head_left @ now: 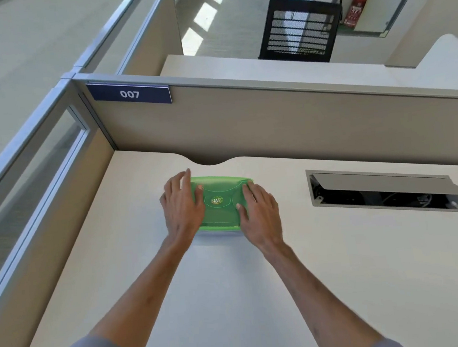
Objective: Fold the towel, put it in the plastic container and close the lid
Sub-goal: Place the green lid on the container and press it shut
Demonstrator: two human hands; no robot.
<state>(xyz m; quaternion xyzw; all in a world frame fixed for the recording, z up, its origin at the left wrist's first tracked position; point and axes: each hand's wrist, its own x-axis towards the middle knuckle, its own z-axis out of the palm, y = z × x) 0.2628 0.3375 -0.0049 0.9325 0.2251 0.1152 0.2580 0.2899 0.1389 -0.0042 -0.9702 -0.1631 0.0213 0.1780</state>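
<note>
Head view: translucent green plastic lid [219, 202] sits on clear rectangular plastic container [219, 232] mid pale desk [344, 274], left hand [182, 205] & right hand [261, 212] pressing flat w/ fingers spread, gripping nothing; towel not visible; lid prob light, thin, flexy, so push at corners/rim.

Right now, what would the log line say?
step: closing lid | left hand: flat on green lid | right hand: flat on lid | towel: not visible
</note>
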